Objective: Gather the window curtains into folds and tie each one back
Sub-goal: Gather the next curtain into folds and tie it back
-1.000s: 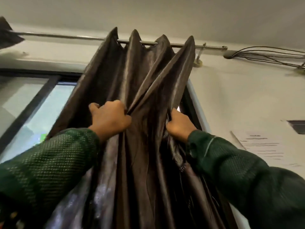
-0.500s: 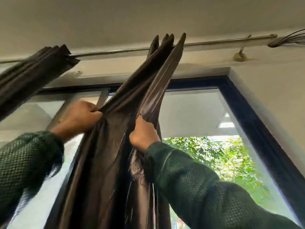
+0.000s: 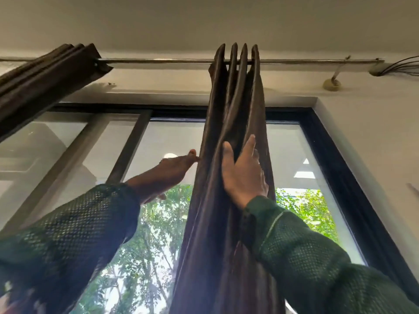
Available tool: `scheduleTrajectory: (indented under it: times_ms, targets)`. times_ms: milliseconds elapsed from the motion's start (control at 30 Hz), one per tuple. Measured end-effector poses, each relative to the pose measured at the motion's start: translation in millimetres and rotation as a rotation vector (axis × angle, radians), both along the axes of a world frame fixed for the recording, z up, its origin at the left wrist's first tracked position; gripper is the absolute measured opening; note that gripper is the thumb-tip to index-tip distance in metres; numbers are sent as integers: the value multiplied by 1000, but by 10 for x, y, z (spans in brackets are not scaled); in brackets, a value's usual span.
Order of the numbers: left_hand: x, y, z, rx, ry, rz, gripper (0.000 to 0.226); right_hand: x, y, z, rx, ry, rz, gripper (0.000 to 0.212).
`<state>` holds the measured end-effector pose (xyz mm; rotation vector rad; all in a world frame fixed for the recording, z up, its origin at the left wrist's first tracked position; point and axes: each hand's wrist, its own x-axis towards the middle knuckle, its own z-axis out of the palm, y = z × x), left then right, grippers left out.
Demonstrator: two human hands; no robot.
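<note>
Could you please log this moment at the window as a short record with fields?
curtain in hand: brown curtain, gathered into folds, hanging from the rod
left hand: flat, fingertips at the curtain's left edge
right hand: fingers straight, pressed on the folds
other curtain: bunched at upper left
tie-back: none visible

left hand [image 3: 166, 175] fingertips tucked behind the gathered curtain [image 3: 226, 200], curtain bottom cut off, second curtain [image 3: 43, 85] left of it runs off frame

Pale ceiling [image 3: 204, 17] spreading overhead, black-framed window [image 3: 328, 159] filling the centre, green trees [image 3: 156, 223] showing at six o'clock, cream wall [image 3: 374, 132] and cables [image 3: 403, 68] at two o'clock
</note>
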<state>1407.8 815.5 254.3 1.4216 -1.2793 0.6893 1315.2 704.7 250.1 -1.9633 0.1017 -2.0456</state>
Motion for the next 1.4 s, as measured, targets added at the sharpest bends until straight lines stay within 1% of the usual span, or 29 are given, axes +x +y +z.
scheduleTrajectory:
  times_ms: [33,67,100,167,200,233,267,333,400,500,600,633,700,767,800,833,900,933,967,1000,1033,1133,1167,1200,1300,1333,1367,1400]
  targets:
    - [-5,-88,22,5,-33,13,47,-55,-45,27,3,3,-14,75]
    - [3,-169,39,7,-67,30,53,-104,-86,52,11,15,-28,76]
    - [-5,-244,33,6,-101,35,68,-158,-138,76,20,28,-39,79]
    - [-21,-388,19,8,-122,4,109,-265,-229,113,44,40,-38,87]
    - [-15,-459,31,5,-99,19,123,-319,-266,123,55,44,-25,92]
    - [-7,-513,42,1,-67,77,128,-363,-292,129,60,47,-2,97]
    - [3,-559,54,-14,-45,170,129,-409,-307,133,56,47,27,101]
    - [30,-610,71,-78,-76,382,124,-471,-307,145,22,57,61,110]
    - [44,-589,62,-112,-153,519,111,-486,-315,151,-19,113,-18,116]
    - [132,-472,39,-92,-249,614,91,-459,-394,183,12,233,-150,113]
    - [284,-395,34,-41,-317,649,57,-429,-511,167,86,261,-151,104]
    - [313,-388,16,-2,-322,645,51,-412,-551,143,71,255,-139,102]
    - [311,-401,-39,57,-309,606,56,-360,-595,76,-4,241,-134,101]
    - [223,-448,-113,27,-252,561,68,-306,-612,6,-100,215,-194,100]
    - [167,-485,-150,1,-211,560,72,-289,-604,-24,-135,217,-243,94]
    - [110,-531,-188,-14,-177,586,75,-272,-598,-41,-162,215,-281,81]
    - [21,-676,-276,12,-147,672,80,-258,-536,-84,-89,222,-259,44]
    - [-32,-757,-329,34,-150,689,80,-247,-531,-89,-27,235,-238,48]
    - [-88,-846,-379,53,-151,682,81,-252,-514,-111,34,263,-218,61]
    - [-129,-932,-417,65,-151,658,82,-248,-519,-117,76,292,-213,68]
    - [-164,-1019,-448,78,-145,621,82,-239,-537,-124,99,298,-222,70]
    - [-281,-1240,-476,39,-81,443,71,-262,-703,-124,116,288,-263,53]
    - [-320,-1292,-489,8,-71,370,67,-297,-756,-128,106,265,-243,49]
    - [-349,-1338,-506,-39,-90,271,67,-330,-818,-129,98,226,-190,50]
    - [-469,-1412,-568,-189,-174,-81,88,-419,-889,-187,3,70,68,72]
    - [-533,-1422,-591,-212,-168,-182,89,-434,-859,-171,-15,59,169,79]
    - [-613,-1427,-612,-222,-137,-293,87,-439,-821,-131,-1,65,256,90]
    - [-698,-1434,-627,-235,-97,-421,83,-435,-790,-63,31,95,296,104]
